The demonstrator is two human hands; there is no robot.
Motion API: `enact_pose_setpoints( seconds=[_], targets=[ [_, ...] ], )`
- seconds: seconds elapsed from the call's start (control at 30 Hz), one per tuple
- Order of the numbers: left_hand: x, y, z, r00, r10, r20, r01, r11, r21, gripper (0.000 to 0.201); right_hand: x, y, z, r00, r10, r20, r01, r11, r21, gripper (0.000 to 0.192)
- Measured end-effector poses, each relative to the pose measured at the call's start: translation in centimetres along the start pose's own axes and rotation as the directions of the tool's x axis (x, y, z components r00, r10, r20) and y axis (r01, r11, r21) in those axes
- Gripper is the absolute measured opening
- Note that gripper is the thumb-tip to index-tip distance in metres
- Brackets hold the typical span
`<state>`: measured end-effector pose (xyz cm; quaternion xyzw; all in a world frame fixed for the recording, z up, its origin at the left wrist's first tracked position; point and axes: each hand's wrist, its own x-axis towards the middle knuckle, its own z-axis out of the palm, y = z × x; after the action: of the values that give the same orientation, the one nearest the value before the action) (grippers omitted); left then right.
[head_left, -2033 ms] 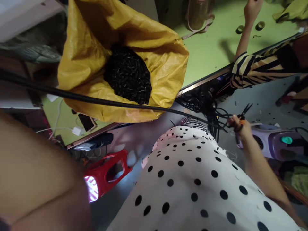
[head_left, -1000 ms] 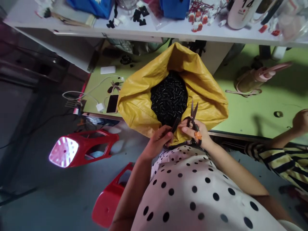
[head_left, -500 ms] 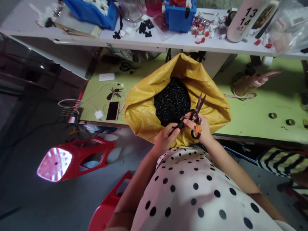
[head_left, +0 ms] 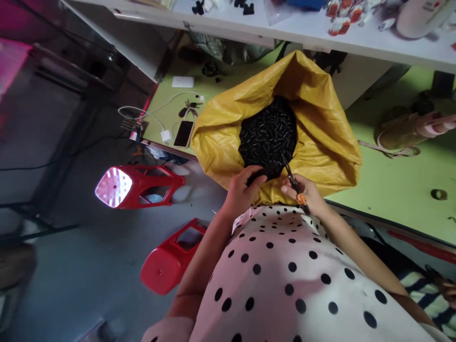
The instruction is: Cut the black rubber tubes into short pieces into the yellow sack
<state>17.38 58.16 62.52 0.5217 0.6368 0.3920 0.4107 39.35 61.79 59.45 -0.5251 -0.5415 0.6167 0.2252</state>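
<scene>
A yellow sack (head_left: 223, 137) lies open against my front, with many short black tube pieces (head_left: 269, 130) heaped inside. My left hand (head_left: 243, 190) is closed around a bundle of black tubing (head_left: 257, 176) at the sack's near rim. In my right hand (head_left: 309, 192) is a pair of scissors (head_left: 292, 180) with orange tape on the handle. Their blades point away from me, over the black pieces, and look nearly closed. The tubing's far end blends into the dark heap.
A phone (head_left: 184, 133), keys (head_left: 188, 109), a charger (head_left: 166, 136) and a white power bank (head_left: 183, 81) lie on the green table left of the sack. A bottle (head_left: 402, 133) lies at right. A white shelf (head_left: 228, 23) spans above. Red stools (head_left: 160, 270) stand on the floor.
The scissors have turned from upright, spread blades to pointing forward over the heap, nearly closed. My hands are farther apart. The view has shifted left and down.
</scene>
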Motion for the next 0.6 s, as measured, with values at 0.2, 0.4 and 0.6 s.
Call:
enact_pose_setpoints(
  seconds=[0.2,0.4,0.6],
  targets=[
    [-0.1,-0.4,-0.1,0.999,0.046,-0.007,-0.046,0.998,0.032,0.024,-2.2,1.0,0.1,0.988,0.096,0.124,-0.074,0.982,-0.172,0.053],
    [0.1,-1.0,0.2,0.993,0.089,0.072,-0.097,0.990,0.107,0.024,-2.3,-0.7,0.8,0.992,0.090,0.090,-0.060,0.953,-0.297,0.061],
    [0.3,-0.9,0.5,0.990,0.081,0.112,-0.103,0.973,0.207,0.025,-2.4,-1.2,0.8,0.985,0.123,0.119,-0.077,0.941,-0.330,0.064]
  ],
)
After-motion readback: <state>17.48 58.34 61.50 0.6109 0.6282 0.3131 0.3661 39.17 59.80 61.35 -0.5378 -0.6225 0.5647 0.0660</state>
